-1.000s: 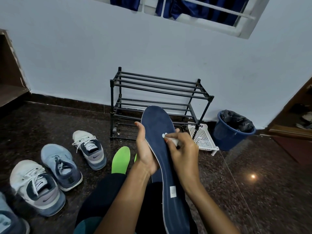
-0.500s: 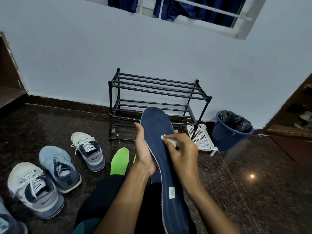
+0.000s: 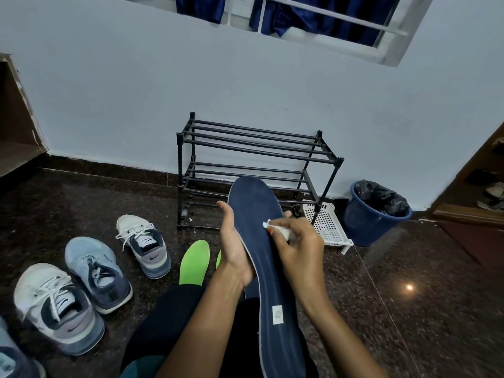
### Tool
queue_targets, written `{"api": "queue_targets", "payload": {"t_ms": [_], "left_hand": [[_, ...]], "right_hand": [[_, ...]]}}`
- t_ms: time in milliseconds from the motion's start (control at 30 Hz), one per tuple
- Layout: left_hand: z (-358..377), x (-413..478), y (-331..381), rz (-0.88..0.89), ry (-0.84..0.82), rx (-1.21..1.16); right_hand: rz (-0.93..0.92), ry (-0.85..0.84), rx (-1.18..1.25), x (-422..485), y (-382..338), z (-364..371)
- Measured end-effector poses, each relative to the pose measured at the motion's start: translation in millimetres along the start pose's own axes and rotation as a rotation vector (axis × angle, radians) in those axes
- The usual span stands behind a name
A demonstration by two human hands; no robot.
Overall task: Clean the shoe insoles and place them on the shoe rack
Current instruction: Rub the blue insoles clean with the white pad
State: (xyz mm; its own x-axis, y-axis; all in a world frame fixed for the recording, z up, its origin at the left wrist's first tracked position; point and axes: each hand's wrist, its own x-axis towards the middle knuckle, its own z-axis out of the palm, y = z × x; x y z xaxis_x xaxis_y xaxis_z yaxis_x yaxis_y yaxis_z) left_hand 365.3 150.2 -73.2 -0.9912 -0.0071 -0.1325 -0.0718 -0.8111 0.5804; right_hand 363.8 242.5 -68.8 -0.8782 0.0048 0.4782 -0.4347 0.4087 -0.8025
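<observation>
Head view — We see a person seated on the floor (image 3: 409,323), the navy insole (image 3: 275,285) propped upright over the lap, its toe end up in front of the rack (image 3: 256,148). The left hand (image 3: 234,252) cups the insole's left edge, fingers wrapped behind it and thumb raised along the rim. The right hand (image 3: 300,249) is curled around a small white wipe (image 3: 278,230), pinching its tip against the forefoot.

We judge the risks modest. The insole is thin and held on one side only, so a hard rub could bend it or twist it out of the left hand onto the floor, undoing the cleaning. The wipe is a small wad, so it may cover little at a stroke and leave the heel end untouched. A green insole (image 3: 195,261) lies on the floor near the shoes (image 3: 147,246), and the rack holds no insole yet — the placing is all still to come.

Against the frames of a second and half a second ago, we find little changed: both hands hold as they did, the wipe sits at much the same spot on the forefoot, and only the view has shifted a shade.
</observation>
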Motion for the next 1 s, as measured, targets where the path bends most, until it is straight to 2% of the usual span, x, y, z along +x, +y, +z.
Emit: {"api": "queue_targets", "payload": {"t_ms": [133,300,533,700,900,1000], "left_hand": [[-3,5,1,0.050,0.002,-0.058],[-3,6,-1,0.046,0.002,0.010],[5,-1,0,-0.078,-0.066,0.182],[-2,2,-2,-0.036,-0.076,0.094],[-2,5,-4,0.041,-0.048,0.028],[-2,4,-4,0.046,-0.054,0.058]], "right_hand": [[0.017,-0.065,0.036,-17,-2,-2],[0.019,-0.037,0.016,-16,-3,-3],[0.069,0.018,0.001,2,-5,2],[0.018,-0.009,-0.113,-1,-4,6],[-0.104,-0.161,-0.051,-22,-16,8],[-0.111,-0.147,-0.077,-15,-13,8]]}}
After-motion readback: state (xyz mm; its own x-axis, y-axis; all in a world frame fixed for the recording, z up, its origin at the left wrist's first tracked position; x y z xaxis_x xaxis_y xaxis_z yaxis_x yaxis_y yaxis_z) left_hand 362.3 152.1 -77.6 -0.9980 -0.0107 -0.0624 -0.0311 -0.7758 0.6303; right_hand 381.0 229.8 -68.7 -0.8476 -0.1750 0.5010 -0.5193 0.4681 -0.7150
